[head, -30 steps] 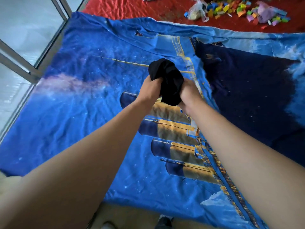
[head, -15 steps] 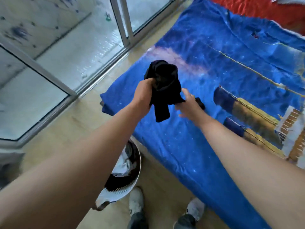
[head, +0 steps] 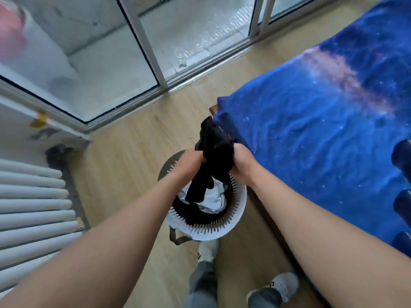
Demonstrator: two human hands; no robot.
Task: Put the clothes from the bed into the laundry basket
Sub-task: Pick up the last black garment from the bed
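Left hand (head: 190,162): grip closed on the black garment (head: 214,152).
Right hand (head: 242,163): grip closed on it too.
Garment: bunched between both hands, directly above the basket (head: 235,215).
Basket: on the floor beside the bed (head: 322,134), clothes inside.

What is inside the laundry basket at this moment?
Inside the laundry basket a white garment and dark clothing are visible. The black garment, gripped by the left hand and right hand, hangs over the opening and hides the rest, including the bottom.
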